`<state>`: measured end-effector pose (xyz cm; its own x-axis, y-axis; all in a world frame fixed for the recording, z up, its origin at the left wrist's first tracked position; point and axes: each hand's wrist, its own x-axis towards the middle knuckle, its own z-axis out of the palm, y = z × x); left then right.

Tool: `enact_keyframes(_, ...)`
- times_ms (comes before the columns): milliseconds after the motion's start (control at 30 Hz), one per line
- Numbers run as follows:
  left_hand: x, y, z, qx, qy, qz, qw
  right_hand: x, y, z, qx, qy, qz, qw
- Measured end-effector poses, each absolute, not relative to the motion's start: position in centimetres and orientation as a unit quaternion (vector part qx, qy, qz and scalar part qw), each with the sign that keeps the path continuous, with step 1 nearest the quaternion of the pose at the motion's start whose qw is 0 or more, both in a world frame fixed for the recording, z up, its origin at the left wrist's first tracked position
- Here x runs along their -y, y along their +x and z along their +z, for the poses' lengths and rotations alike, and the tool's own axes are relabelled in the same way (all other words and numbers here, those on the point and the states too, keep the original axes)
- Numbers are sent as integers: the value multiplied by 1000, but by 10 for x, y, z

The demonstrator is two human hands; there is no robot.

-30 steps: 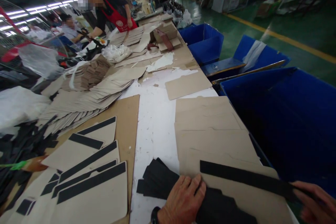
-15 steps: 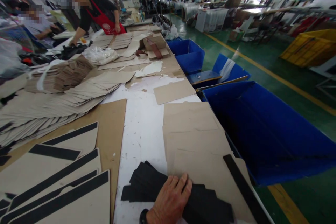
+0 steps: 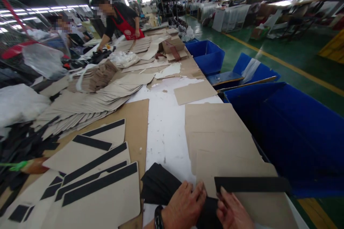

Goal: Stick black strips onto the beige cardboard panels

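Black strip [image 3: 252, 185]: axis 9-to-3 o'clock, 1 o'clock of right hand [image 3: 233, 210] (nearer), fingertips touching its 9-o'clock end. Left hand [image 3: 185, 205] on black stack [image 3: 158, 186]. Hands apart; grips unclear.

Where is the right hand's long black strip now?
In the head view, the black strip is lower right, over the beige sheets, its left end at the right hand.
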<state>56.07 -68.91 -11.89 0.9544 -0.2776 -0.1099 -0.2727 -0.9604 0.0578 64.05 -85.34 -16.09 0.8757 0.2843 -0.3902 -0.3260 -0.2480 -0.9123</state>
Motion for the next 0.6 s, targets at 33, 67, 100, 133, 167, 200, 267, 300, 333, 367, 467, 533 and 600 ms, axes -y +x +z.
enact_keyframes(33, 689, 556, -120, 139, 989, -53, 18, 839, 638, -160, -71, -695, 278, 660)
enact_keyframes(67, 690, 552, -122, 139, 989, -48, 16, 825, 635, -159, -115, -649, 299, 690)
enact_keyframes(100, 690, 546, -124, 140, 989, -43, 14, 813, 633, -158, -149, -613, 315, 709)
enact_keyframes(133, 691, 541, -126, 139, 989, -39, 11, 802, 630, -157, -173, -586, 328, 720)
enact_keyframes(167, 691, 535, -128, 137, 990, -36, 7, 793, 629, -156, -194, -565, 337, 728)
enact_keyframes(200, 692, 529, -129, 134, 990, -32, 2, 784, 627, -156, -214, -545, 345, 733)
enact_keyframes(267, 693, 518, -132, 125, 992, -22, -8, 769, 625, -156, -248, -516, 356, 739)
enact_keyframes(300, 693, 514, -133, 121, 992, -16, -11, 762, 623, -156, -260, -507, 360, 739)
enact_keyframes(333, 693, 510, -134, 117, 993, -12, -11, 757, 622, -156, -269, -501, 363, 738)
enact_keyframes(367, 694, 506, -135, 115, 993, -7, -11, 752, 620, -156, -274, -501, 366, 735)
enact_keyframes(467, 694, 498, -139, 114, 993, -1, -12, 750, 615, -150, -255, -525, 382, 717)
enact_keyframes(533, 693, 495, -141, 113, 993, -19, -15, 761, 615, -144, -223, -569, 391, 688)
enact_keyframes(600, 691, 494, -144, 106, 993, -54, -16, 784, 621, -139, -188, -633, 384, 645)
